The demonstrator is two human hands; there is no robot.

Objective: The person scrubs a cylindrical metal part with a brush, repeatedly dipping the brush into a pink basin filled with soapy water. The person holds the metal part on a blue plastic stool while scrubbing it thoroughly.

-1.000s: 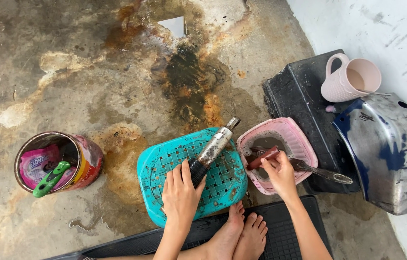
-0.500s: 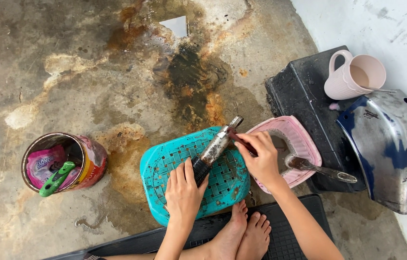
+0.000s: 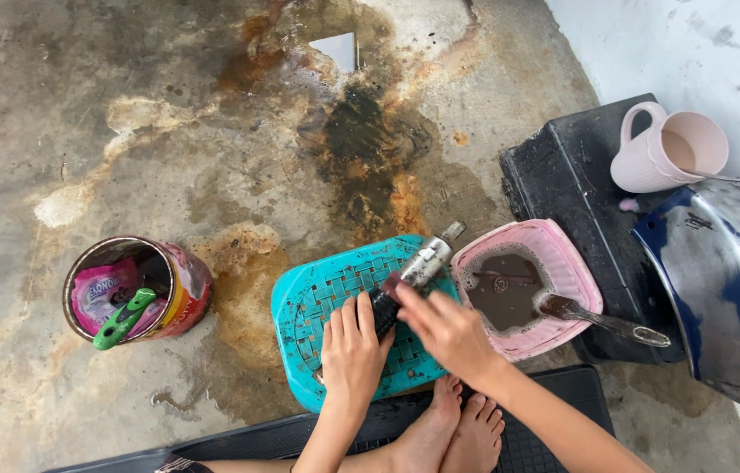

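Concrete floor (image 3: 125, 105), stained and wet, fills most of my view. At lower left a rusty tin can (image 3: 138, 289) stands with a pink sachet and a green-handled tool (image 3: 123, 319) inside. At lower centre lies a teal plastic basket lid (image 3: 317, 307), and my left hand (image 3: 351, 350) is clamped on the dark end of a metal cylindrical part (image 3: 409, 276) resting tilted across it. My right hand (image 3: 449, 331) presses on the same part just beside the left, fingers curled. Right of centre, a pink basin (image 3: 563, 263) holds murky liquid and a brush (image 3: 602, 320). At upper right, a pink jug (image 3: 663, 158) sits on a black box (image 3: 563, 184), beside a silver and blue metal cover (image 3: 729, 289).
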